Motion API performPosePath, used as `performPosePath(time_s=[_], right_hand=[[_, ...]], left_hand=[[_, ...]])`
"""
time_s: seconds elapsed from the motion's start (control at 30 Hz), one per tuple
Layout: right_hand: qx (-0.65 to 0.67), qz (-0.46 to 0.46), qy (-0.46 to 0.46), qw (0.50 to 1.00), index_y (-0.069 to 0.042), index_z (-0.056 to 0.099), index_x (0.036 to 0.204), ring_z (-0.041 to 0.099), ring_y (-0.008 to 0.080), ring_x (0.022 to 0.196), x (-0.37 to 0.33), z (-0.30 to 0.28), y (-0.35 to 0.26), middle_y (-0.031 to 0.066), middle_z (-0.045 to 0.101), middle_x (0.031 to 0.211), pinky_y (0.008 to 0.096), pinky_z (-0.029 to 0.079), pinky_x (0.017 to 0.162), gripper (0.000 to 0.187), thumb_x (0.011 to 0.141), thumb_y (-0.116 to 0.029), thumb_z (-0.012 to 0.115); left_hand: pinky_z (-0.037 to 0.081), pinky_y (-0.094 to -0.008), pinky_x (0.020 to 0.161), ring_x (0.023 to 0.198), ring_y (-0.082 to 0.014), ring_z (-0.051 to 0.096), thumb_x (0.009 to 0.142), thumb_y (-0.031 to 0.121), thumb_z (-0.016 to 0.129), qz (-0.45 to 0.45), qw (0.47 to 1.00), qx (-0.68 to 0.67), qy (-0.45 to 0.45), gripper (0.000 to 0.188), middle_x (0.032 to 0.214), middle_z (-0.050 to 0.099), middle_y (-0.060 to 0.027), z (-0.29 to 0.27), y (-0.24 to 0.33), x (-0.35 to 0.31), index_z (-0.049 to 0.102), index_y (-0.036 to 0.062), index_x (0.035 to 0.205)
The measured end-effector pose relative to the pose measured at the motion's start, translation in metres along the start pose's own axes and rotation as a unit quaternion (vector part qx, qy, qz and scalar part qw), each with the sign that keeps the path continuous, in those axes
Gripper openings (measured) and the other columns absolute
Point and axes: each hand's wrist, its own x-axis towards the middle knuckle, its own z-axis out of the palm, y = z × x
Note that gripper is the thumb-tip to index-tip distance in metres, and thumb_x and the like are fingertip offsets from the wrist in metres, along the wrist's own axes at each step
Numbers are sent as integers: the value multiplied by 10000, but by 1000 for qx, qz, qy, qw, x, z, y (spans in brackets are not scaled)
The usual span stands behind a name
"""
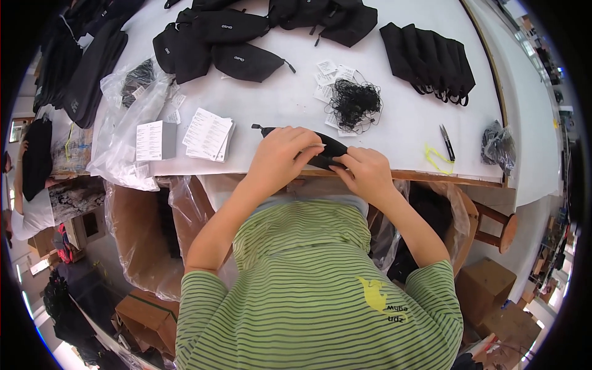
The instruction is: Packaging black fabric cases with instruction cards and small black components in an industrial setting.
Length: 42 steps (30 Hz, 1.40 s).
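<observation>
At the table's near edge I hold a black zippered pouch (333, 147) in both hands. My left hand (282, 154) is closed on its left part, thumb and forefinger pinched together. A small white piece, perhaps a label, shows at those fingertips. My right hand (369, 174) grips the pouch's right end with thumb and fingers. A zipper pull (256, 126) sticks out past my left hand. Much of the pouch is hidden behind my fingers. Just beyond lie a tangle of thin black cords (356, 103) and white printed tags (325, 92).
Stacks of white cards (209, 135) and a clear plastic bag (114, 132) lie left. Black pouches (246, 61) fill the far side, more (428, 61) at far right. A pen (447, 142) and yellow string (435, 160) lie right. Cardboard boxes (148, 320) stand below; a person's arm (23, 179) shows left.
</observation>
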Motion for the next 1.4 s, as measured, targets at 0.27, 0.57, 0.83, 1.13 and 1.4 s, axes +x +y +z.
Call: performPosePath(time_s=[0.27,0.57,0.83,1.13,1.4], right_hand=[[-12,-5,0,1000,-100,657,798,543,201,594,-1,-1,-1,23,513,685,330,422,538,160,718,-208,743],[18,67,69,995,-81,677,885,552,232,617,2,2,-9,49,511,712,324,432,557,184,770,-215,730],[143,191,66,969,-71,674,874,499,206,571,6,-2,-8,69,470,693,294,384,512,195,764,-213,751],[364,290,134,875,-9,684,858,288,43,566,14,3,-62,-37,322,671,227,216,503,171,780,-140,760],[476,267,145,825,-70,636,1160,415,73,685,12,10,-40,-23,457,779,198,349,654,282,949,-223,527]], left_hand=[[447,-327,747,860,-237,566,773,209,717,-5,998,52,-38,278,1029,633,-30,-4,6,-4,647,88,1013],[407,-327,784,898,-231,513,789,211,691,-21,995,100,23,304,1018,572,-28,9,-3,-12,606,103,1060],[354,-382,910,1057,-269,454,761,177,746,-53,979,101,172,406,1187,478,-106,17,-2,-26,551,87,1106],[441,-366,961,1128,-238,523,792,127,715,-346,670,-576,314,825,1221,491,-140,33,9,-38,185,24,1417],[500,-338,862,966,-185,615,758,94,751,-386,618,-653,206,485,1045,630,-93,18,14,-46,529,-4,1179]])
